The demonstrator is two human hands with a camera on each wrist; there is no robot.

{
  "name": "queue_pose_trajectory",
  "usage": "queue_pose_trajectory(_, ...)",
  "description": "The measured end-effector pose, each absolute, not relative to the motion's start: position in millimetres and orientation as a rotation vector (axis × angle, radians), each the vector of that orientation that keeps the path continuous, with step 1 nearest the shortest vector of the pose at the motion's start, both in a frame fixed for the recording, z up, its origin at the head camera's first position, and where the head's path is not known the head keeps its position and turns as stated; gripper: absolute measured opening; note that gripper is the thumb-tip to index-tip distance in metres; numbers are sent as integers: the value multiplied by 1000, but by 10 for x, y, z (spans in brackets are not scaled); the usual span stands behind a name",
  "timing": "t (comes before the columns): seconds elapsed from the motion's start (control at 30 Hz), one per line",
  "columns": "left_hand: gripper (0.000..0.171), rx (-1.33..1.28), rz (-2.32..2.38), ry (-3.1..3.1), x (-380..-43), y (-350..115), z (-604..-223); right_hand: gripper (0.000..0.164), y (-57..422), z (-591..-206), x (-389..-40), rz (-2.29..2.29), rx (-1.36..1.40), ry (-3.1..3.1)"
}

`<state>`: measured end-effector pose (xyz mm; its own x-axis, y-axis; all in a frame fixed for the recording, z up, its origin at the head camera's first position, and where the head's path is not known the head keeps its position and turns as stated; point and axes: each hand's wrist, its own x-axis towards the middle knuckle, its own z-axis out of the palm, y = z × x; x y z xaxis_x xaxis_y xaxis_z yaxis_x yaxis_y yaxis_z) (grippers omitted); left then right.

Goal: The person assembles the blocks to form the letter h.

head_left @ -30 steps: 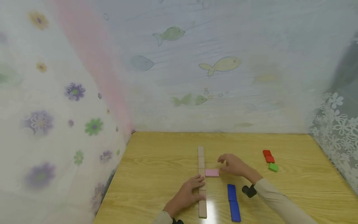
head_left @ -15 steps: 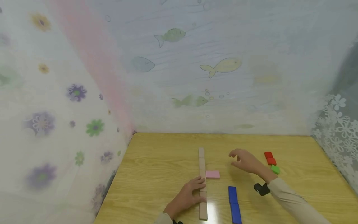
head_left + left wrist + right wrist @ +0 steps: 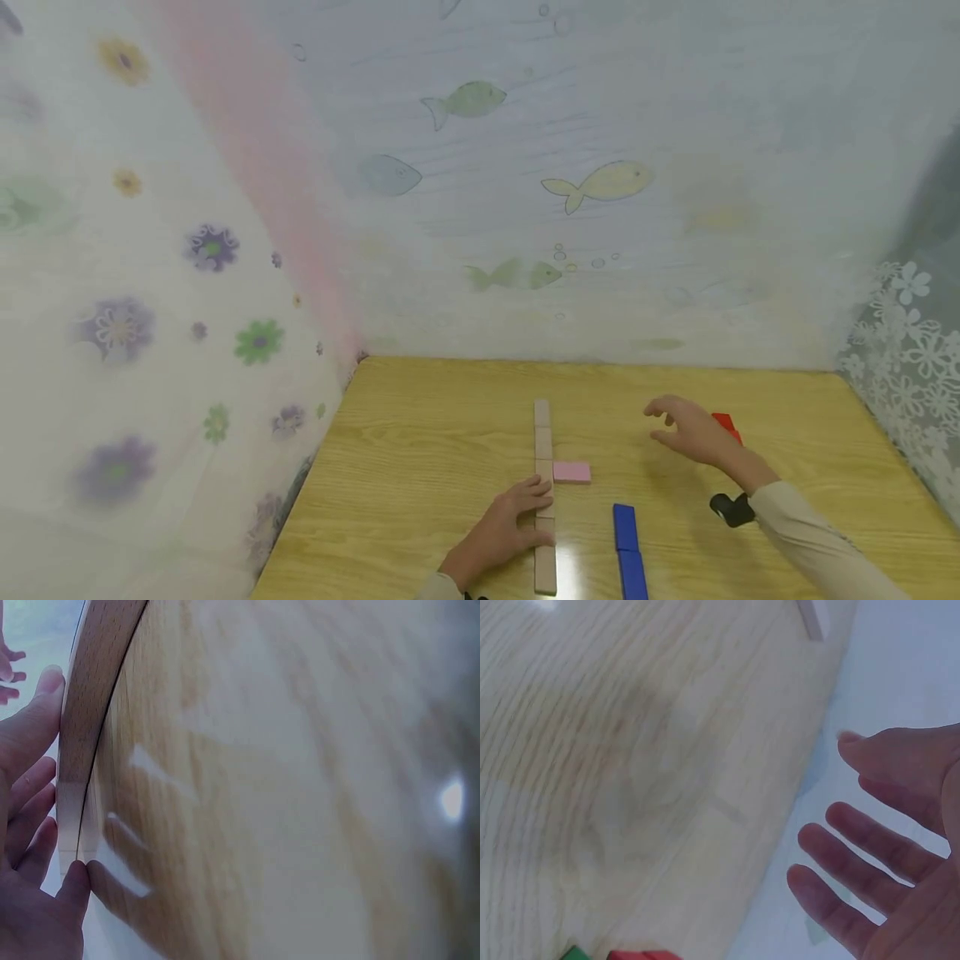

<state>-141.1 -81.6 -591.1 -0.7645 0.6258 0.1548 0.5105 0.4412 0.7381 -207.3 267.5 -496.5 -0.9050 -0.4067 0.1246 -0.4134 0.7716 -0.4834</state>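
Observation:
Several plain wooden blocks (image 3: 543,443) lie end to end in a straight row running away from me. My left hand (image 3: 498,529) rests against the row's near half, thumb and fingertips touching it, as the left wrist view also shows. A pink block (image 3: 572,472) lies crosswise, its left end at the row's right side. My right hand (image 3: 693,429) hovers over the table to the right, fingers loosely bent and holding nothing. Behind it, two red blocks (image 3: 722,420) are partly covered. A green block (image 3: 575,953) shows only at the bottom of the right wrist view.
Two blue blocks (image 3: 626,527) lie end to end right of the wooden row, near the front. The wood-grain table (image 3: 420,433) meets a back wall (image 3: 480,208) with drawn fish. A flowered curtain-like sheet (image 3: 165,400) borders the left side.
My right hand has drawn away from the pink block, rightward toward the red blocks, and now hides the green one in the head view. The left hand stays on the row.

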Motion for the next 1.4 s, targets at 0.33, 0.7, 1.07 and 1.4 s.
queue_pose_trajectory(0.33,60,1026,1217,2557,-1396,-816,-5904,28,2950,-5072,-2092,784,576,-2949)
queue_pose_trajectory(0.7,60,996,1216,2550,-1395,-814,-5881,28,3327,-5220,-2108,751,485,-2935)
queue_pose_trajectory(1.07,60,1011,1200,2565,-1403,-808,-5869,33,3614,-5349,-2070,784,397,-2971)
queue_pose_trajectory(1.4,60,1014,1175,2577,-1402,-807,-5892,25,3762,-5499,-1976,774,312,-2989)
